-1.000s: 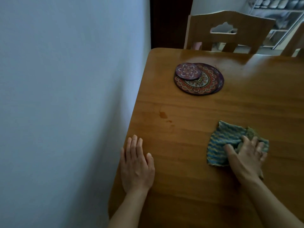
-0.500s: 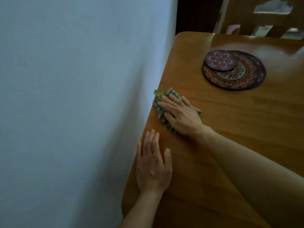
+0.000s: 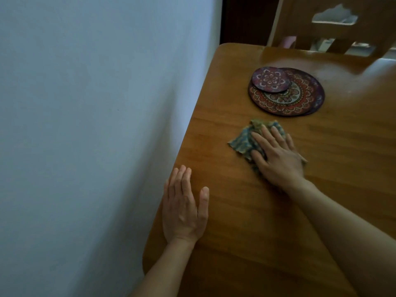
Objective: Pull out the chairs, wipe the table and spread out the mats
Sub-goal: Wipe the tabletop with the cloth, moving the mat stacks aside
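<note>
My right hand [image 3: 276, 157] presses flat, fingers straight, on a crumpled blue-green cloth [image 3: 243, 141] near the middle of the wooden table [image 3: 246, 243]. My left hand [image 3: 184, 209] rests flat on the table's left edge, holding nothing. Behind the cloth lies a stack of round patterned mats [image 3: 300, 97], with a small purple mat [image 3: 271, 79] on top of the larger ones. A wooden chair [image 3: 300, 24] stands at the table's far end, its back against the edge.
A pale wall [image 3: 96, 125] runs right along the table's left edge. A dark gap [image 3: 246, 18] opens behind the far left corner, beside the chair. Light glare falls on the tabletop's far right part.
My right hand has slid the cloth from the table's left edge rightward toward the middle, after first sweeping it left. The left hand has stayed put. The view shifted slightly.
</note>
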Motion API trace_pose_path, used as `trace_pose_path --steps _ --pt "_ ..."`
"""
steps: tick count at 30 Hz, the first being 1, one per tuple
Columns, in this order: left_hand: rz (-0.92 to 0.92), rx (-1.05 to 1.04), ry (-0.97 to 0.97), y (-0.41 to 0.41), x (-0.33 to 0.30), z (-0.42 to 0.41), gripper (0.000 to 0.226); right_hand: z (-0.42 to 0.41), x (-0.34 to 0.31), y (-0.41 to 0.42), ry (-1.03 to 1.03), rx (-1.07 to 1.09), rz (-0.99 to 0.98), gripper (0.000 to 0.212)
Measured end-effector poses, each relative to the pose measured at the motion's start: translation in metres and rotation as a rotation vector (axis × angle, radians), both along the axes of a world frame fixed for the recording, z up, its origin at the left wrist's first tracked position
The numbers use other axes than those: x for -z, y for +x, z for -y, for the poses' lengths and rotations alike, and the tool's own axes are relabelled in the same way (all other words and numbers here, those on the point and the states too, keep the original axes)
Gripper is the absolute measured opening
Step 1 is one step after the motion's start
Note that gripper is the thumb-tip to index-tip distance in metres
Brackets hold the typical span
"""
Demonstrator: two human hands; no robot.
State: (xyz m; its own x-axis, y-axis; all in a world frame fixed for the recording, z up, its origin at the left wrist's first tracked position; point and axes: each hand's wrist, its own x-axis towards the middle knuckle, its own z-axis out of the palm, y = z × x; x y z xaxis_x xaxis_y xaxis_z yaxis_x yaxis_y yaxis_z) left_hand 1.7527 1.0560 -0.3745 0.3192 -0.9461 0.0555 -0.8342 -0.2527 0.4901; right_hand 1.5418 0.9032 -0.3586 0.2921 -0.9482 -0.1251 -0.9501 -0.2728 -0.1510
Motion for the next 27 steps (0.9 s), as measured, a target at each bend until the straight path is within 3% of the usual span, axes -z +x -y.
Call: trace_pose_path --steps 2,6,11,13,16,21,23,25,27 --pt "0.003 -0.001 -0.015 0.001 0.001 0.001 0.066 -0.007 0.0 0.041 -0.002 -0.055 0.038 0.057" --pt "0.007 0.005 -0.032 0.003 0.003 0.002 0.069 -0.101 0.0 0.075 -0.013 -0.408 0.137 0.057" --pt "0.017 0.007 -0.034 0.001 0.003 0.001 0.065 -0.184 0.001 -0.029 -0.023 -0.651 -0.008 0.053" --pt "0.028 -0.001 -0.02 0.002 0.003 0.001 0.066 -0.18 0.0 -0.086 0.011 -0.559 -0.035 0.058" --pt "0.039 -0.01 -0.007 0.0 0.002 0.001 0.068 -0.152 -0.006 -0.14 0.073 -0.224 -0.038 0.06" --pt "-0.035 -0.025 -0.036 0.001 0.0 -0.002 0.066 -0.114 -0.007 -0.102 0.043 0.223 -0.065 0.063" --pt "-0.154 -0.037 -0.078 0.001 -0.004 -0.007 0.068 -0.125 -0.008 -0.066 0.025 0.185 -0.044 0.058" --pt "-0.285 -0.06 -0.112 0.002 -0.01 -0.014 0.068 -0.154 -0.006 -0.032 0.003 0.007 -0.001 0.06" --pt "-0.247 -0.146 -0.134 0.009 -0.011 -0.034 0.066 -0.198 -0.001 -0.002 0.004 -0.212 0.014 0.06"
